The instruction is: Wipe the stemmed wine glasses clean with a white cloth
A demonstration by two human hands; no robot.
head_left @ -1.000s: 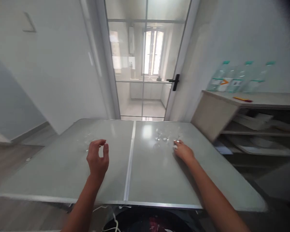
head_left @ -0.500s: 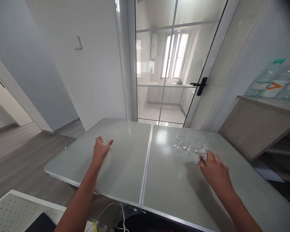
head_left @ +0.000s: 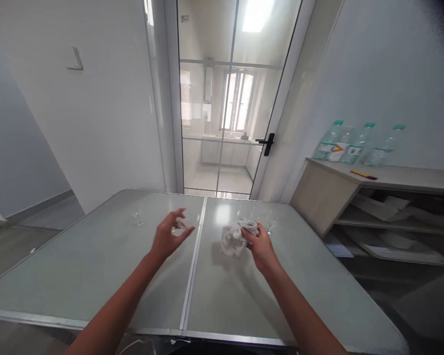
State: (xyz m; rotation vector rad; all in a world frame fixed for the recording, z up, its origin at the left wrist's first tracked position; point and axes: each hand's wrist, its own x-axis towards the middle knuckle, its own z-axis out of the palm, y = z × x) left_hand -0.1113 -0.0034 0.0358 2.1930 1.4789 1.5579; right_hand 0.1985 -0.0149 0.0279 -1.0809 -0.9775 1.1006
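When set against the frame from half a second ago, both hands noticeably nearer the metal strip (head_left: 193,266) down the middle of the grey-topped table (head_left: 126,276). Right hand (head_left: 261,244) drawn inward from the table's right side; thumb and fingers closed on a white cloth (head_left: 232,240). Cloth earlier bunched small beside the right-hand glasses, now spread wider, hanging to the left of the fingers, just right of the strip, with shadow on the tabletop beneath.

Left hand (head_left: 168,235) likewise shifted, from beside the left-hand glassware to just left of the strip. Fingers curled, thumb well apart, in a half-spread C. Something clear, probably a glass (head_left: 179,226), between fingers and thumb; too faint to tell whether gripped or merely behind.

Clear glassware (head_left: 138,218) standing at far left, now well apart from the left hand. Stemmed glasses (head_left: 269,228) at right, beyond the cloth and right hand, partly hidden.

Camera turned rightward: row of green-capped bottles (head_left: 353,148) on the shelf unit (head_left: 323,195) wholly in sight again, previously cut off. Glass door (head_left: 225,170) beyond the table, unchanged.
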